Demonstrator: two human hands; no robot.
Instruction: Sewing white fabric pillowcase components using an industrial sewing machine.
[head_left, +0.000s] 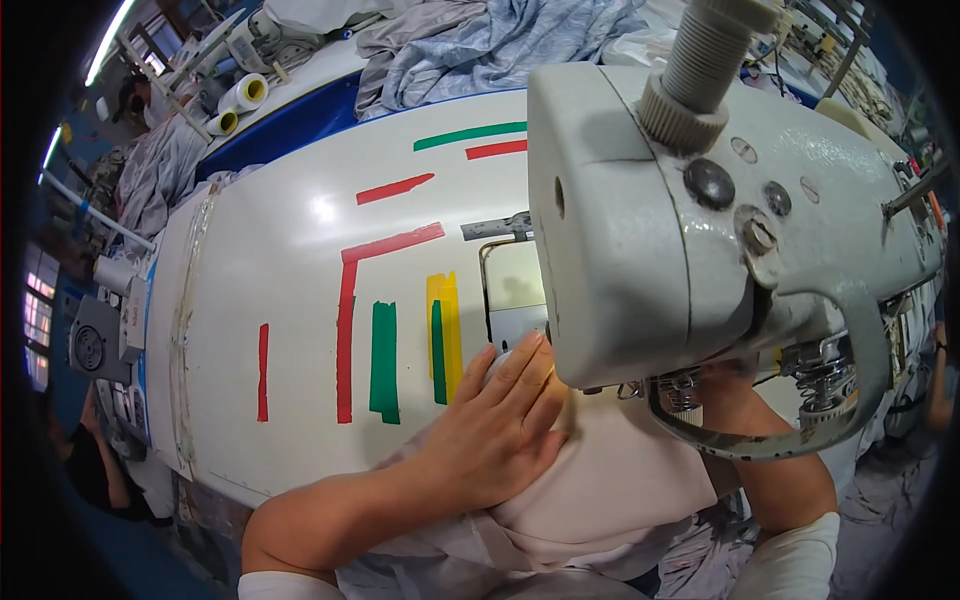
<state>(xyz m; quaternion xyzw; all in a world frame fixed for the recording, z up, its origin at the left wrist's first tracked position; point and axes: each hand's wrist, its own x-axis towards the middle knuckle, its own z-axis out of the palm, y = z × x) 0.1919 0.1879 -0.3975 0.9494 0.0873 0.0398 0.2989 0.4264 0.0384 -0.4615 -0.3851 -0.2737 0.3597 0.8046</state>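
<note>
A white sewing machine [620,230] fills the right half of the view, and its head covers the needle area. My left hand [505,420] lies with fingers stretched out on a pale pinkish piece of fabric [620,480], fingertips close beside the machine's metal plate [515,325]. The fabric spreads over the table's near edge toward me. Behind the machine head and its curved metal lever [860,370], only part of my right hand [728,395] shows, near the fabric's right side; its fingers are hidden.
The white sewing table [230,270] carries red tape [345,340], green tape [384,360] and yellow tape [452,330] strips. Crumpled blue-grey cloth [500,50] is heaped beyond it. At far left are thread cones [243,93] and a grey device [95,338]. Another person's arm [105,460] shows at lower left.
</note>
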